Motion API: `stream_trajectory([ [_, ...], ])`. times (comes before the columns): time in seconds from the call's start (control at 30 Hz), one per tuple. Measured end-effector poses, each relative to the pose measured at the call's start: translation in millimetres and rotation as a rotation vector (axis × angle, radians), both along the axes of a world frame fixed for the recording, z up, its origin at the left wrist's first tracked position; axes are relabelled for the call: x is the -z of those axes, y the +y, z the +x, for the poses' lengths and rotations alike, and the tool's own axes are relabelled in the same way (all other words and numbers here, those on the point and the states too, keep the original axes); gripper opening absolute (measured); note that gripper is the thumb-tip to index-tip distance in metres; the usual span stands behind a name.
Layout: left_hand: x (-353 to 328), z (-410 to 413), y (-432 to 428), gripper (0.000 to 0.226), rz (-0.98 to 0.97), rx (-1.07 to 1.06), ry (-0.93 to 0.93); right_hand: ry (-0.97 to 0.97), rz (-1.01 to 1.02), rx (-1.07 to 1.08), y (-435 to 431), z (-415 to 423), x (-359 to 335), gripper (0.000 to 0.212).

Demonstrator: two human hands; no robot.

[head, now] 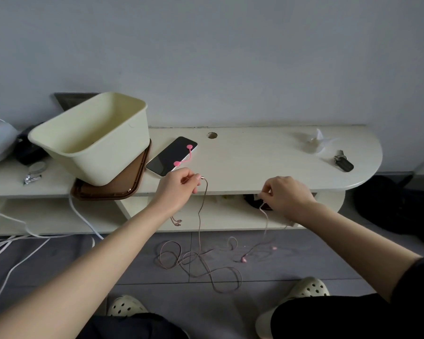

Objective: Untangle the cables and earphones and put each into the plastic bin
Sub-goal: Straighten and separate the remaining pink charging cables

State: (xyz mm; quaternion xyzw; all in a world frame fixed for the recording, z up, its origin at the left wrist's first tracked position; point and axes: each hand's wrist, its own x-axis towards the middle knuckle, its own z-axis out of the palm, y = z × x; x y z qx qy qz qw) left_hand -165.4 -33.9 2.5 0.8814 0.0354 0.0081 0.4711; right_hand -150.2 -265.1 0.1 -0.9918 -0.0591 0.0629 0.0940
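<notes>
The left hand (179,184) pinches the metal plug end of a thin brownish earphone cord (199,216), whose loops sprawl on the grey tiled floor (291,267). The right hand (288,195) pinches a thin pale pink earphone cord (266,223). A smooth cream rectangular plastic bin (123,152) sits tilted on a brown tray (132,178) on the round-ended cream bench (255,162).

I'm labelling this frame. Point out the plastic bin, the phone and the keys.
plastic bin (103,165): head view, outer front wall.
phone (162,159): head view, dark screen.
keys (344,163): head view, black fob.
</notes>
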Motion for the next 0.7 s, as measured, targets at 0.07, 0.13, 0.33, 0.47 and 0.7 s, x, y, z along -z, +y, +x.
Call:
stream_trajectory([
  [0.07,-1.9,-0.9,-3.8,0.024,-0.032,0.034,0.020,0.034,-0.018,0.009,-2.2,1.2,1.3,0.023],
  [0.13,-4.6,-3.0,-8.6,0.024,-0.044,0.090,0.060,0.102,-0.048,-0.015,-1.7,-0.2,5.2,0.024],
  [0.33,-10.7,-8.1,-22.6,0.023,-0.036,0.231,0.098,0.193,0.315,-0.246,25.3,-12.3,-1.2,0.048],
  [0.47,-15.4,-8.9,-24.6,0.024,-0.087,0.203,0.090,0.150,0.584,-0.266,45.1,-14.2,-8.3,0.015],
  [0.7,-9.2,-15.6,-5.1,0.035,-0.123,0.301,0.289,0.002,0.853,0.029,30.3,0.1,-10.1,0.028],
])
